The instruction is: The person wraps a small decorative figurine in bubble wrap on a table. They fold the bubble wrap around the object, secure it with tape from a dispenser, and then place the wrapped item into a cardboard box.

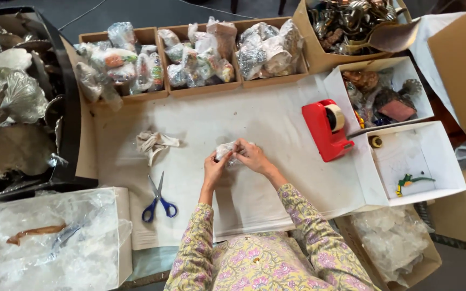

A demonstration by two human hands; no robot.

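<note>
Three open brown cardboard boxes (200, 86) of clear-wrapped items stand beyond the hands; white open boxes (449, 167) stand to their right.

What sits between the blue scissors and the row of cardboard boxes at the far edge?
In the head view, only a crumpled scrap of white paper lies between the blue scissors and the cardboard boxes; the rest is bare white table covering.

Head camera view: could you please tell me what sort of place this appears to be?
Probably a packing bench for small ornaments: cardboard boxes full of wrapped pieces, a red tape dispenser, blue-handled scissors, and both hands wrapping a small item.
</note>
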